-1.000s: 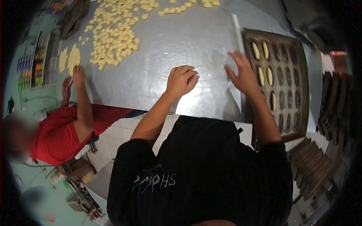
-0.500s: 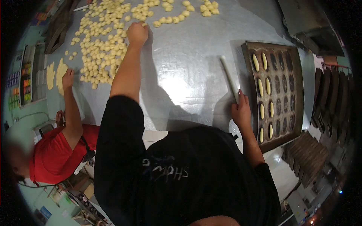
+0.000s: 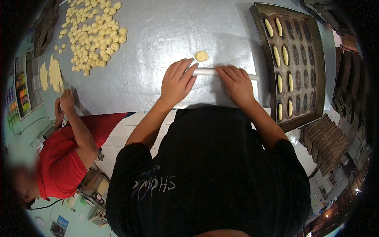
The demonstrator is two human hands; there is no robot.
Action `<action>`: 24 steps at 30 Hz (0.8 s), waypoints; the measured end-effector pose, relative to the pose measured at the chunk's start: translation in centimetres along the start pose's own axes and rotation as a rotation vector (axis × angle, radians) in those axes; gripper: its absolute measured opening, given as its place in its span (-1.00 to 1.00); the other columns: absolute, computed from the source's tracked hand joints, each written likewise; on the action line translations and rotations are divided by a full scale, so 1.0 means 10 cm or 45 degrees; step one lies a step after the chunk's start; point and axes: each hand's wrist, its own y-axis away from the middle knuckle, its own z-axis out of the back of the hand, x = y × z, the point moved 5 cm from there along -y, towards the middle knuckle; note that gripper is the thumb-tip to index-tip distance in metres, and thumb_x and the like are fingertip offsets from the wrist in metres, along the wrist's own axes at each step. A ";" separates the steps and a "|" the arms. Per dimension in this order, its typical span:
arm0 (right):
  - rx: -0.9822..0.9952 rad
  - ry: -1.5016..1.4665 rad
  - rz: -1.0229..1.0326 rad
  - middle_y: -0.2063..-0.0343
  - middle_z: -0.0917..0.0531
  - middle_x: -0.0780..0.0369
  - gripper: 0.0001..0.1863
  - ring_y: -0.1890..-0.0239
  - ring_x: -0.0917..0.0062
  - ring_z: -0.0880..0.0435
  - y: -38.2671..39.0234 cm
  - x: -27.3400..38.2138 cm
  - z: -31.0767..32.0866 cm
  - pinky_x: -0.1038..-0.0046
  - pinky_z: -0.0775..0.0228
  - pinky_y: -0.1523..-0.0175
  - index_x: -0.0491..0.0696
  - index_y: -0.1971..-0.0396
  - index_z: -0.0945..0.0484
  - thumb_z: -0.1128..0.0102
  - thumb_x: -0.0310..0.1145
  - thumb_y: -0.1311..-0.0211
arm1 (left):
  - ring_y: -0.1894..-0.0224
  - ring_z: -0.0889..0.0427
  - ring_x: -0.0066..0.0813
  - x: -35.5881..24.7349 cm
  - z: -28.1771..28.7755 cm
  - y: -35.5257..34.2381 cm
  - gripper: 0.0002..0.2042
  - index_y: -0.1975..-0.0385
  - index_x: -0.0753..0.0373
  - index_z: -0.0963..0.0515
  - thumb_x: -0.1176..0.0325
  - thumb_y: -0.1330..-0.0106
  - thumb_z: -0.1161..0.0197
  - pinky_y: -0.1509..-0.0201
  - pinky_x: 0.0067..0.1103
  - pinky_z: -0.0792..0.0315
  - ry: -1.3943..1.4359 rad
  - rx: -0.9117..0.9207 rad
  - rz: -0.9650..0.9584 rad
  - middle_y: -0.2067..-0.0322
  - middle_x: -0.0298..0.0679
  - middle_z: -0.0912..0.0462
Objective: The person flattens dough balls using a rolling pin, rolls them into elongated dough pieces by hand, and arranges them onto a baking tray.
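Both my left hand (image 3: 177, 81) and my right hand (image 3: 237, 83) are curled on a slim white rolling pin (image 3: 205, 71) lying crosswise on the metal table (image 3: 166, 23). A small flattened dough round (image 3: 201, 56) lies just beyond the pin. At the right, a dark baking tray with oval moulds (image 3: 269, 71) holds several pale dough logs (image 3: 285, 55) in its left two columns. Many dough balls (image 3: 92, 39) are spread at the upper left, apart from my hands.
A co-worker in red (image 3: 63, 158) at the left works by two flat dough strips (image 3: 55, 73), both hands near the table edge. Stacked dark trays (image 3: 321, 144) stand at the lower right, with racks (image 3: 347, 87) farther right and a tiled floor (image 3: 132, 126) below.
My left hand has come back from the dough balls to the pin, which now lies crosswise under both hands. A dough round is now beyond it. The co-worker's hands have shifted.
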 end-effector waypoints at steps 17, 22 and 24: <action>0.029 0.033 -0.117 -0.13 -0.44 0.12 -0.49 -0.16 0.17 -0.38 -0.18 -0.18 -0.12 0.09 -0.09 -0.27 0.31 -0.25 -0.39 -0.11 -0.15 -0.28 | -0.40 -0.01 0.30 -0.18 -0.14 0.14 -0.06 -0.32 0.43 -0.13 -0.21 -0.14 -0.27 -0.38 0.11 0.14 -0.077 0.133 0.028 -0.33 0.32 -0.06; -0.655 0.338 -0.254 -0.10 -0.48 0.13 -0.43 -0.20 0.28 -0.38 -0.50 -0.34 0.02 0.12 -0.08 -0.31 0.29 -0.23 -0.43 -0.14 -0.44 -0.18 | -0.46 0.11 0.17 0.18 -0.05 -0.47 0.16 -0.36 0.46 0.01 -0.23 0.10 -0.43 -0.42 0.05 0.23 -0.087 0.011 0.310 -0.38 0.27 0.07; -0.608 -0.301 0.164 -0.26 -0.38 0.11 -0.47 -0.36 0.29 -0.24 -0.90 -0.11 -0.11 0.09 0.04 -0.41 0.13 -0.29 -0.35 -0.04 -0.32 -0.29 | -0.47 0.12 0.11 0.29 -0.14 -0.72 0.16 -0.36 0.46 0.01 -0.24 0.09 -0.42 -0.42 0.09 0.24 -0.039 0.062 0.215 -0.39 0.22 0.06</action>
